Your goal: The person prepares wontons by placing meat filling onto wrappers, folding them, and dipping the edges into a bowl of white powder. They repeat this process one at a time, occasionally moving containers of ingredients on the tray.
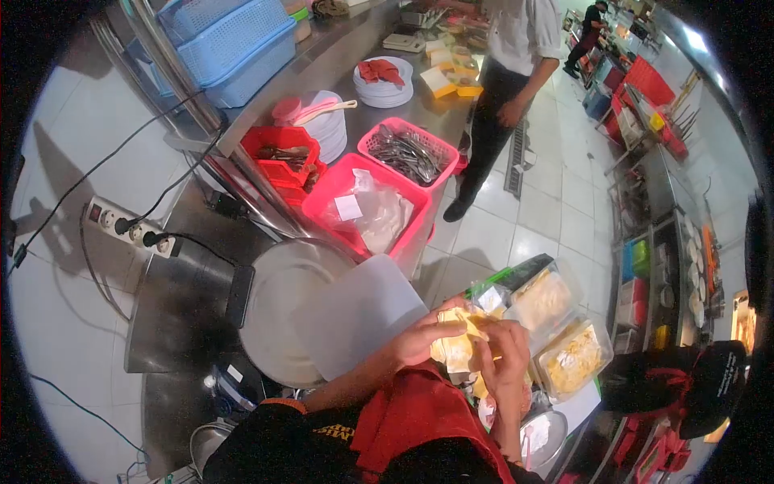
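Both my hands are close together in front of my red apron, at the lower middle of the head view. My left hand [423, 337] holds a stack of thin pale-yellow sheets [455, 348] from its left side. On the stack's right side, my right hand [504, 355] has its fingers bent and pressed at the sheets. Just right of my hands are a clear container of pale food [544, 300] and another of yellowish food [574, 356]. A small bag with a white label [489, 299] lies behind my fingers.
A translucent white lid [367, 310] overlaps a large round pan [282, 290] at left. Behind are a pink bin [387, 206], a pink basket of cutlery [411, 153] and stacked plates [383, 93]. One person [516, 73] stands by the counter; another in a dark cap is at right [677, 387].
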Tool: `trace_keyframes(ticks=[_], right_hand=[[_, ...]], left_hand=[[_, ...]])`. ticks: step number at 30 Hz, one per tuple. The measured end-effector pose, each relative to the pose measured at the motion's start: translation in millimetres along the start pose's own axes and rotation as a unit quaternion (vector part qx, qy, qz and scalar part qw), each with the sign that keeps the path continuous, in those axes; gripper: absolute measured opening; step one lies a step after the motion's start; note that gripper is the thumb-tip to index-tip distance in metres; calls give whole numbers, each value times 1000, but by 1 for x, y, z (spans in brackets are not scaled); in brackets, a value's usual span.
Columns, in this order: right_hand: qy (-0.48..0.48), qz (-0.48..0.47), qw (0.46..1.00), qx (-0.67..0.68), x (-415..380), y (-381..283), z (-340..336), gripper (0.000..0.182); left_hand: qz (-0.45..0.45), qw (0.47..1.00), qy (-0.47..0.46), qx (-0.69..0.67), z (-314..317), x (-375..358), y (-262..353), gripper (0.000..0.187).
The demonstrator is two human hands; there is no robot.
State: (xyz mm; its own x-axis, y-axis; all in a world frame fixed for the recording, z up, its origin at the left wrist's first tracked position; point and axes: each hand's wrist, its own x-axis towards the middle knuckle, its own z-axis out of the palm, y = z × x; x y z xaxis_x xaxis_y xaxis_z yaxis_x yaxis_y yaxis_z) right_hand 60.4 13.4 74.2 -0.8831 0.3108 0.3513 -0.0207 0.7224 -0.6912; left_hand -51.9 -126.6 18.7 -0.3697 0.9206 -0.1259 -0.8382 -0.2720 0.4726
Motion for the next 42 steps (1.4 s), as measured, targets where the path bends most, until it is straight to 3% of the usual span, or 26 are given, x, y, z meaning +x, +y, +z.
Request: trace_keyframes(ticks=[1, 4, 9, 11, 15, 19, 25, 26, 27, 28, 30, 33, 34, 36, 37, 42], right_hand=[[-3, 49, 997, 60, -2, 1, 2, 21], [1, 23, 996, 83, 8, 7, 3, 19], [-9, 62, 992, 108, 5, 9, 1, 17], [28, 112, 969, 220, 0, 13, 6, 18], [39, 63, 994, 77, 2, 4, -2, 20], [85, 93, 992, 22, -3, -4, 0, 19], [111, 121, 981, 99, -18, 7, -3, 20], [94, 150, 978, 110, -27, 16, -4, 19], [100, 163, 972, 136, -34, 21, -5, 19], [120, 189, 939, 260, -43, 31, -1, 20], [134, 213, 880, 404, -46, 21, -14, 22], [147, 249, 836, 467, -65, 28, -23, 24], [157, 254, 834, 464, -71, 31, -25, 24], [181, 246, 922, 237, -83, 35, -29, 23], [169, 254, 938, 162, -88, 31, -36, 22], [175, 151, 973, 16, -104, 29, -38, 22]], left_hand=[[-5, 1000, -1, -2, -1, 0, 0, 38], [-13, 1000, 11, -13, -9, 1, -4, 33], [-21, 1000, 10, -17, -15, 2, -9, 29], [-32, 999, 16, -11, -14, 2, -10, 29], [-59, 998, 21, -1, -17, 1, -13, 30], [-65, 998, -3, -25, -10, -1, -14, 33], [-87, 994, 56, 34, 2, 4, -26, 46], [-83, 988, 75, 106, 3, 5, -28, 47], [-84, 987, 76, 113, 6, 6, -30, 49], [-92, 981, 83, 146, 3, 9, -33, 52], [-84, 995, -1, 59, 32, 12, -32, 53], [-132, 986, 22, 99, 16, 14, -47, 51], [-143, 985, 18, 99, 16, 13, -53, 51], [-157, 982, 60, 85, 33, 11, -58, 52], [-164, 980, 53, 95, 36, 12, -61, 51], [-170, 974, 65, 137, 23, 4, -69, 47]])
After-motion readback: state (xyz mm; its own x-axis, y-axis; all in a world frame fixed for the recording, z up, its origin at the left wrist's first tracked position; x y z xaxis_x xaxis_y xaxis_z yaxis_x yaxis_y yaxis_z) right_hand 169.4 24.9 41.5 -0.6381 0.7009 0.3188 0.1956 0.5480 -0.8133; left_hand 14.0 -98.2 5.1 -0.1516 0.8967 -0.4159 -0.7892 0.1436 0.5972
